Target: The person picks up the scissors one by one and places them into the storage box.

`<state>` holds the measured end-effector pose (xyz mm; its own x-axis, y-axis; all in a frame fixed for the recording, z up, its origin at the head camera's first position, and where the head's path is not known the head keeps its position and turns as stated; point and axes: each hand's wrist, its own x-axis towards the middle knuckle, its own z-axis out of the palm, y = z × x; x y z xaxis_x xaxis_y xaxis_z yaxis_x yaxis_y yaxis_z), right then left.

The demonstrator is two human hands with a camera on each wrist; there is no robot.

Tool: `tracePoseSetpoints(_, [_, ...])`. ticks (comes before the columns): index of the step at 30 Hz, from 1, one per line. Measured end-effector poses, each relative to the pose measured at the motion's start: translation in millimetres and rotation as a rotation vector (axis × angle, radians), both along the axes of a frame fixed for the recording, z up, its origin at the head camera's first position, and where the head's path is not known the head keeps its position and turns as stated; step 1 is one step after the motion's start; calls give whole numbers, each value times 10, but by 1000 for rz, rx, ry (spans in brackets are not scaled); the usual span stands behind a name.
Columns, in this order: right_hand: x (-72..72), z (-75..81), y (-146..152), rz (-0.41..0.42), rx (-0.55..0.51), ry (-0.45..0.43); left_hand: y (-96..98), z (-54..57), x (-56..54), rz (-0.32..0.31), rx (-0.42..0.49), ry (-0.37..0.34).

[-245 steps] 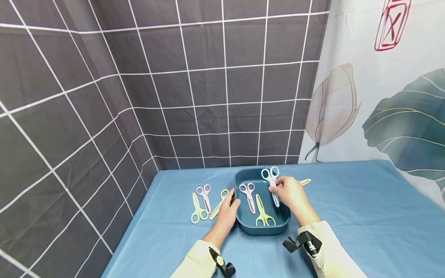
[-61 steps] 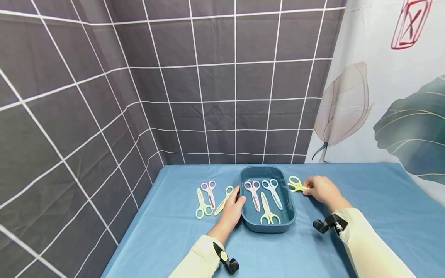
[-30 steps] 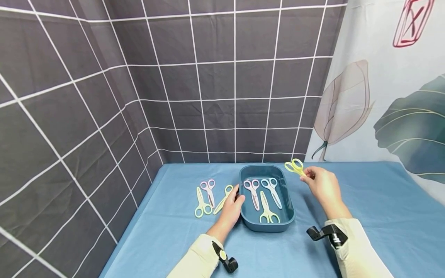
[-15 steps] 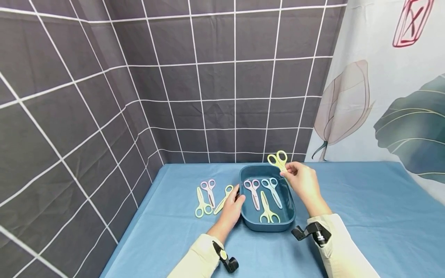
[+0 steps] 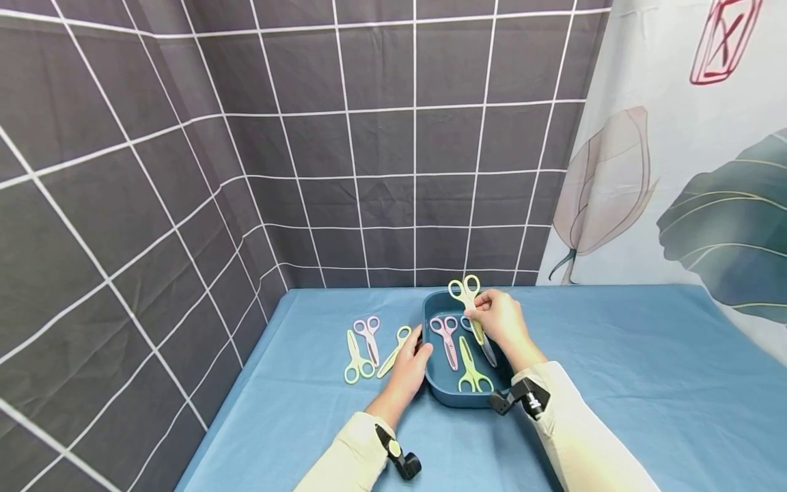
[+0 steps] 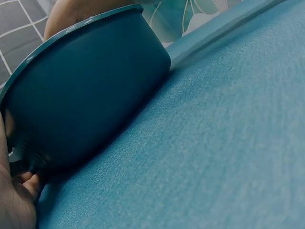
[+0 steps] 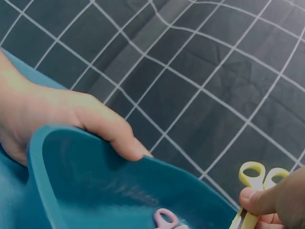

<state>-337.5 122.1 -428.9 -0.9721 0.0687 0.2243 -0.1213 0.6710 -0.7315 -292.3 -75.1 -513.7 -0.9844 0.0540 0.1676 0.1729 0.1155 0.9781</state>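
My left hand (image 5: pixel 406 372) grips the left side of a blue plastic bin (image 5: pixel 458 400), its thumb over the rim in the right wrist view. Between thumb and fingers of my right hand (image 5: pixel 501 320), yellow scissors (image 5: pixel 465 295) are pinched by the blade part, handle loops up, above the bin's right half. Inside the bin lie pink scissors (image 5: pixel 447 342), yellow-green scissors (image 5: pixel 472 372) with loops toward me, and light blue scissors (image 5: pixel 490 354), partly hidden behind the held pair and my hand. The left wrist view shows mainly the bin's outer wall (image 6: pixel 90 86).
Left of the bin, on the blue tablecloth (image 5: pixel 295 410), lie pink scissors (image 5: pixel 369 338), pale green scissors (image 5: pixel 355 362) and yellow scissors (image 5: pixel 393 353), the last close to my left hand. A grey gridded curtain (image 5: pixel 381 150) hangs behind the table and along its left.
Earlier, my right hand let light blue scissors go into the bin. It then picked up the yellow scissors right of the bin and brought them left over it. My left hand stays on the bin.
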Motion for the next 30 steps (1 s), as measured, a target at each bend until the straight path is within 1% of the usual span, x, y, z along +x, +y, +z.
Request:
tracePoseSetpoints(3, [-18,-42,-53,5,8,-58,2,4,4,3,12,0])
tracePoseSetpoints(5, [-21,-66,-77,3,19,-85,8,29,19,4,14,-6])
tracePoseSetpoints(7, [-16,-85,-84,-2,27,-110,11,109,67,-2,12,-11])
tracePoseSetpoints(10, [-9,-93,-87,-4,36,-134,15,298,190,-9,14,-15])
tracePoseSetpoints(11, [-6,-93,-90,1,29,-147,16,341,219,-9,14,-15])
tracePoseSetpoints(12, [-8,-95,-92,7,23,-162,18,352,225,-9,13,-14])
tracePoseSetpoints(13, [-9,-97,-94,14,16,-177,21,338,218,-7,16,-10])
tracePoseSetpoints(14, [-14,-102,-98,19,9,-191,24,301,195,0,13,-7])
tracePoseSetpoints(18, [-22,-128,-117,25,-21,-253,26,87,51,19,-3,-12])
tracePoseSetpoints(19, [-21,-132,-122,23,-20,-256,24,68,35,21,-9,-8])
tracePoseSetpoints(24, [-17,-149,-151,12,15,-276,4,36,13,15,-9,-7])
tracePoseSetpoints(30, [-17,-178,-163,17,128,-251,-5,37,23,9,-16,-12])
